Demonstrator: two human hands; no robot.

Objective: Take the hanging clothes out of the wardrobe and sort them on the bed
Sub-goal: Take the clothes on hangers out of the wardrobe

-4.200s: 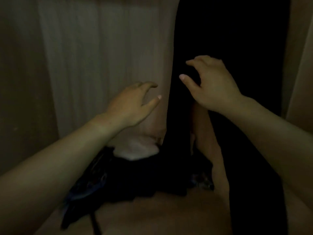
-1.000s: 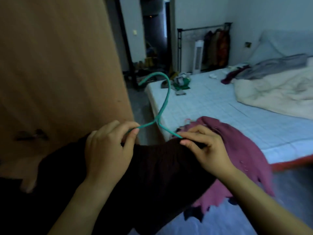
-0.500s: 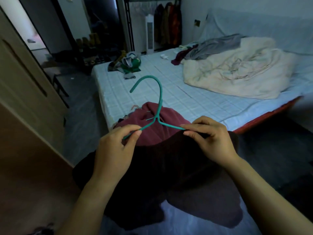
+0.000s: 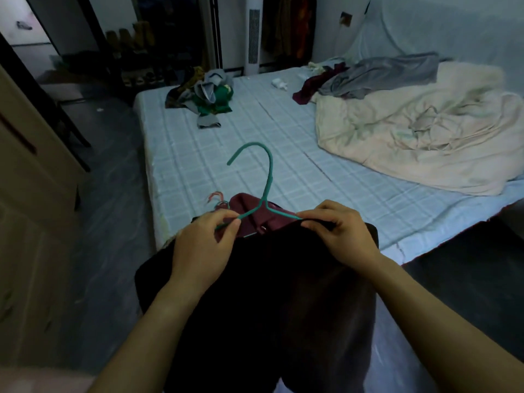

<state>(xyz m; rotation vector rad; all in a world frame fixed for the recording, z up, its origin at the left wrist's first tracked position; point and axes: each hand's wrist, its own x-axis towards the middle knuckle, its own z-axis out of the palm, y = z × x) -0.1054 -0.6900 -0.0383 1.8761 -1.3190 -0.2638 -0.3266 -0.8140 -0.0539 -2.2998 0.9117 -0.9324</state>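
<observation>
The green hanger point(image 4: 266, 191) is held in the air just in front of the near edge of the bed point(image 4: 226, 154). Its two arms run left to right between the hands, and its stem rises up and away, with the hook curling over to the left. A dark garment point(image 4: 269, 293) hangs from it, dropping straight down towards the floor point(image 4: 107, 194) between the forearms.

The left hand point(image 4: 202, 245) pinches the left arm of the hanger between thumb and forefinger, the other fingers curled in. The right hand point(image 4: 340, 236) pinches the right arm together with the garment's shoulder, fingers closed tight.

Just behind the hanger, a maroon garment point(image 4: 249, 205) lies on the mattress edge, with pinkish hanger hooks point(image 4: 215, 195) sticking out at its left. Further up the bed sits a heap of green and grey clothes point(image 4: 207, 95). A crumpled cream blanket point(image 4: 411, 131) fills the right side, with a grey garment point(image 4: 382, 72) and a dark red one point(image 4: 309, 86) at its far end. A white tower fan point(image 4: 253, 38) stands beyond the bed, next to hanging clothes point(image 4: 289, 26). A beige door point(image 4: 28, 165) is at the left.
</observation>
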